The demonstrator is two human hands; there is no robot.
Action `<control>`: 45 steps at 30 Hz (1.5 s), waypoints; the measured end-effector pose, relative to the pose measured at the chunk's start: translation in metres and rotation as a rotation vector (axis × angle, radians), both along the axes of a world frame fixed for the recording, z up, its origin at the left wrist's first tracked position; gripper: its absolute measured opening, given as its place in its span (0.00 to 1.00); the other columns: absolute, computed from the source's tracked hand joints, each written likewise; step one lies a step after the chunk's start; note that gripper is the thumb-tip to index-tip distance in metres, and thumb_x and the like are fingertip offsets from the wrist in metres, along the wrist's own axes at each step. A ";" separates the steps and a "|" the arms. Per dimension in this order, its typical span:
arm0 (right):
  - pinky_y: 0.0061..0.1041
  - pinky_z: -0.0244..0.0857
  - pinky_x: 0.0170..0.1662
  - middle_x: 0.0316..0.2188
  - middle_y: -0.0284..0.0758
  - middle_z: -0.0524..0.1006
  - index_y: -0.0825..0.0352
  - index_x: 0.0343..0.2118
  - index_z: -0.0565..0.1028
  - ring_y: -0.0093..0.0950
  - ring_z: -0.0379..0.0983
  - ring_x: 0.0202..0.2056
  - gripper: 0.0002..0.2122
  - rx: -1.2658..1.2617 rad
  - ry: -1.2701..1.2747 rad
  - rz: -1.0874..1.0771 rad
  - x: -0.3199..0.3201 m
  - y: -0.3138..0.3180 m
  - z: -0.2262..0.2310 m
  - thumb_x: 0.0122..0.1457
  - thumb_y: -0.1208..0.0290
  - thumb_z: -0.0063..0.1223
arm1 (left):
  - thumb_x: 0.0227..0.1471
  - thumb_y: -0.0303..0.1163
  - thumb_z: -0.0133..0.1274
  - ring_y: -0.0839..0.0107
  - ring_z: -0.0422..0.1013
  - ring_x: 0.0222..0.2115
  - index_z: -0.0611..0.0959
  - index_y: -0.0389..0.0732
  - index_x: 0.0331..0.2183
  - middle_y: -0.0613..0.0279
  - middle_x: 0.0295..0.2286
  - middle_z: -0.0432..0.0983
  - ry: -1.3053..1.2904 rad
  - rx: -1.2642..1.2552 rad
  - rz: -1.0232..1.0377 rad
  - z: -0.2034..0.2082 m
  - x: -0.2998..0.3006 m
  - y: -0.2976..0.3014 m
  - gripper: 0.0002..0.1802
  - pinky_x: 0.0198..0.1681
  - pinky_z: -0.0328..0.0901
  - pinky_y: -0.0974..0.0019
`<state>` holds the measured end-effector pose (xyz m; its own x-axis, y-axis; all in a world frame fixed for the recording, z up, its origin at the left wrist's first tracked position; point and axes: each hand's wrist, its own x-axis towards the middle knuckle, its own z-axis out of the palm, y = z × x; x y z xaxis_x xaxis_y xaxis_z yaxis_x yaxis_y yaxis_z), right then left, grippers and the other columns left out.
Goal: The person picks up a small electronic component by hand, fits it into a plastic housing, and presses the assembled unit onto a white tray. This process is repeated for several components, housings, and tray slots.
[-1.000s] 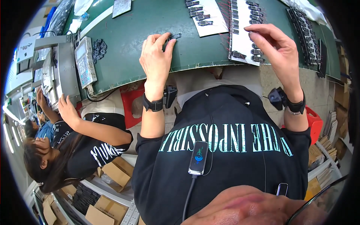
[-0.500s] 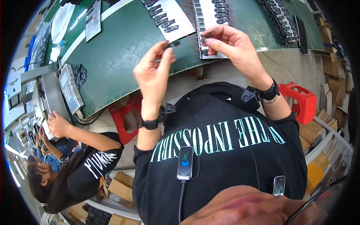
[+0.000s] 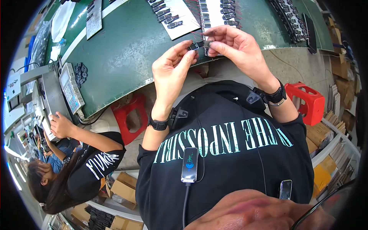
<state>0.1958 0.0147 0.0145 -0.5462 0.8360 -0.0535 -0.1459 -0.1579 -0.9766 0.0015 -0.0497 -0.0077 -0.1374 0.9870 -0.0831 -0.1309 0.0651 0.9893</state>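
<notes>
My left hand (image 3: 171,68) pinches a small black rectangular housing (image 3: 194,46) between thumb and fingers, over the near edge of the green table. Close beside it, my right hand (image 3: 242,53) has thumb and forefinger closed on a small dark flat piece (image 3: 207,44), whose kind I cannot make out. The two parts sit almost end to end; whether they touch is too small to tell. Just beyond my hands is a white board (image 3: 184,27) with a row of similar black parts (image 3: 175,25). A second board bears more black parts (image 3: 229,16) with thin red wires.
A black tray (image 3: 288,21) filled with small parts stands at the far right of the green table (image 3: 122,50). Leftward lie a pile of black pieces (image 3: 81,73) and a keypad device (image 3: 71,86). A co-worker's hand (image 3: 61,124) is at the left. Red stools (image 3: 130,117) stand below.
My left hand has moved right, bringing the black housing up beside the piece in my right hand. My right hand has stayed nearly in place.
</notes>
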 end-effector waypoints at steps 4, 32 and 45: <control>0.21 0.72 0.44 0.39 0.32 0.81 0.70 0.39 0.79 0.21 0.78 0.40 0.06 0.509 -0.367 -0.147 -0.005 -0.004 0.008 0.60 0.81 0.56 | 0.57 0.21 0.56 0.77 0.78 0.35 0.81 0.31 0.48 0.59 0.35 0.82 -0.068 -0.040 -0.050 -0.002 0.003 0.000 0.15 0.41 0.73 0.74; 0.23 0.68 0.47 0.38 0.33 0.78 0.71 0.37 0.79 0.23 0.75 0.42 0.05 0.465 -0.364 0.076 0.005 -0.004 -0.003 0.58 0.79 0.57 | 0.58 0.22 0.56 0.79 0.77 0.32 0.81 0.32 0.45 0.61 0.33 0.82 -0.036 -0.015 -0.124 0.003 0.003 -0.009 0.13 0.38 0.73 0.74; 0.25 0.71 0.45 0.36 0.35 0.79 0.67 0.46 0.78 0.26 0.77 0.39 0.16 0.838 -0.477 -0.122 -0.006 -0.019 -0.001 0.52 0.83 0.61 | 0.58 0.22 0.56 0.79 0.77 0.32 0.81 0.31 0.43 0.61 0.33 0.82 0.070 0.034 -0.083 0.004 0.009 -0.011 0.10 0.37 0.72 0.75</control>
